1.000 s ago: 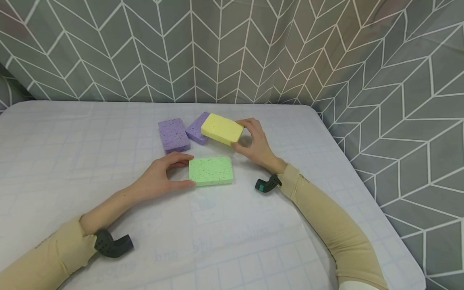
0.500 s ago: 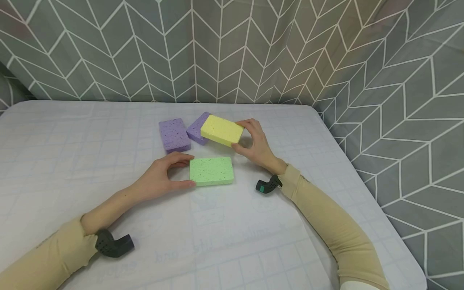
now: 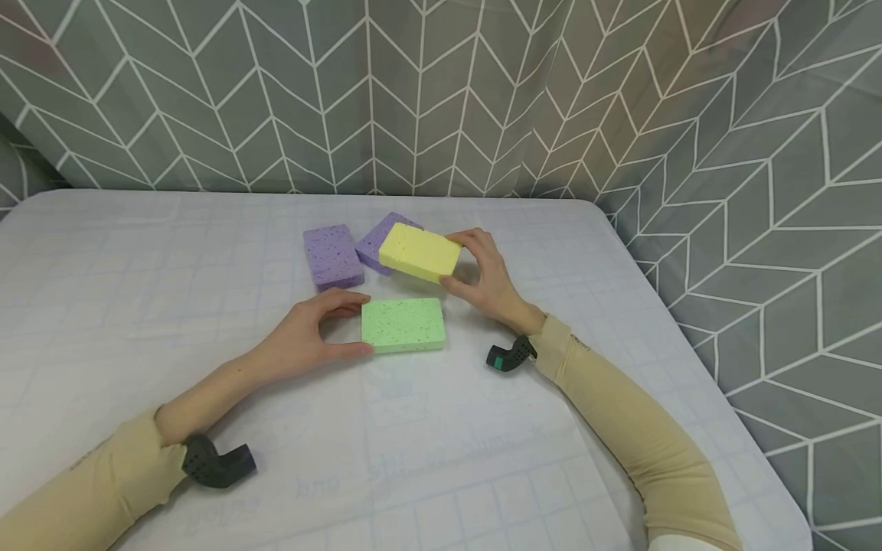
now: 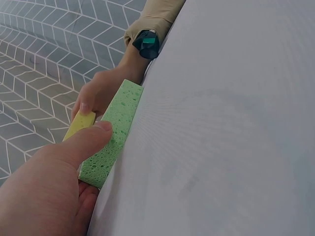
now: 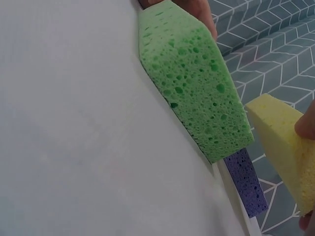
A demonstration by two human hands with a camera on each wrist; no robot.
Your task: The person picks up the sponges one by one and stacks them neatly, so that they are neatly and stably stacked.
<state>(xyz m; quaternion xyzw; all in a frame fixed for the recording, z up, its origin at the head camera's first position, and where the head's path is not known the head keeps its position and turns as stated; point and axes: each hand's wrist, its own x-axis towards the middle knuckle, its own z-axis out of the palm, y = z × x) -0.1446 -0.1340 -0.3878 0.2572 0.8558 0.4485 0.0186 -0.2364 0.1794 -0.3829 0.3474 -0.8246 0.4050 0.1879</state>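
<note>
The left hand point(image 3: 310, 337) pinches the left end of the green sponge point(image 3: 403, 325), thumb on the near side and fingers on the far side; the right hand point(image 3: 489, 279) grips the right end of the yellow sponge point(image 3: 419, 252) the same way. Green lies flat on the table point(image 3: 138, 306); yellow looks raised just beyond it, tilted, hiding part of the right purple sponge point(image 3: 374, 243). Whether those two touch, I cannot tell. The left purple sponge point(image 3: 334, 256) lies just beside, near the left hand's fingers.

To do this well, I would keep the left pinch light, enough to steady green without squeezing it. Yellow, held by one end only, probably needs a firmer hold and a level wrist. Its free left end seems likeliest to knock the purple pair, so it wants most watching.
</note>
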